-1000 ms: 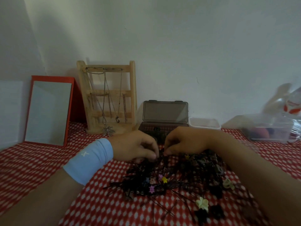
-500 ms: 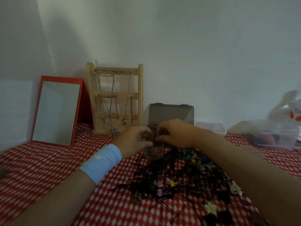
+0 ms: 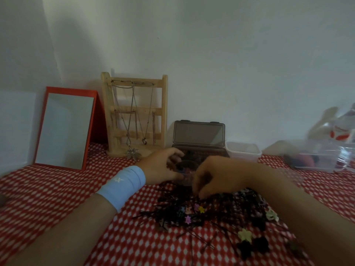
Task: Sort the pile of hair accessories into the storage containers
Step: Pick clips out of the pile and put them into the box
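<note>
My left hand (image 3: 160,167) curls round small jar (image 3: 184,167); right hand (image 3: 213,179) just beside, fingers dipping into pile (image 3: 211,215) below, grasp unclear.

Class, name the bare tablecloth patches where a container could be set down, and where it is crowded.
Free: cloth between mirror and left forearm; strip between right forearm and clear bin. Crowded: around the pile, dark box and tub.

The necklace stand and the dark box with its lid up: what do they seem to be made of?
The necklace stand looks like pale wood, matte, perhaps unvarnished. The dark box seems smoky translucent plastic; its raised lid has a soft sheen.
</note>
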The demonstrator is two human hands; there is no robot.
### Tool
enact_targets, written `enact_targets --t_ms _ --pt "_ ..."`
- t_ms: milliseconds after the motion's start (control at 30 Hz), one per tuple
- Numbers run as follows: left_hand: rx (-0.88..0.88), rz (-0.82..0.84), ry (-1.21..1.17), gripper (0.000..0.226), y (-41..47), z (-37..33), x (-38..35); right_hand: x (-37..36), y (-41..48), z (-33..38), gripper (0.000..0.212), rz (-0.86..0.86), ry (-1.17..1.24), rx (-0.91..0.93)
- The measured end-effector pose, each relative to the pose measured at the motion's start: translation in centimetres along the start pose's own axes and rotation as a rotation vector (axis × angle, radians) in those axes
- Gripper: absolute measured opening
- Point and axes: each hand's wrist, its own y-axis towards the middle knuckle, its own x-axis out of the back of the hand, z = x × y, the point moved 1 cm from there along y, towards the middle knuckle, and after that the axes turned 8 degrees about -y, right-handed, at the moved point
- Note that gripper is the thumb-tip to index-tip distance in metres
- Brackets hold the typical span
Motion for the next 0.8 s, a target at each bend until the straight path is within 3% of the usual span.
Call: enact_targets --t_ms 100,233,333,500,667,800 --pt "-0.034 0.034 -0.040 0.066 0.0 -0.6 -1.0 -1.8 -0.4 0.3 0.018 0.029 -0.009 -0.008" --pt "-0.073 0.001 0.095 0.062 -0.7 -1.1 -1.7 -3.1 -0.6 0.2 0.018 -0.035 -0.016 -0.010" --pt "-0.182 -0.059 0.156 0.032 -1.6 -2.5 -0.8 -3.3 -0.8 0.1 0.014 -0.073 0.008 0.006" --pt "-0.123 0.311 0.195 0.004 -4.1 -5.3 -0.8 -2.8 -1.5 -0.4 0.015 -0.149 0.048 -0.001" --pt "-0.108 0.412 0.378 0.020 -5.5 -5.0 -1.1 -1.8 -1.1 -1.1 0.014 -0.500 0.128 -0.099" --pt "-0.101 0.388 0.411 0.020 -5.7 -4.5 -1.3 -2.5 -0.3 -1.4 0.019 -0.611 0.062 -0.157"
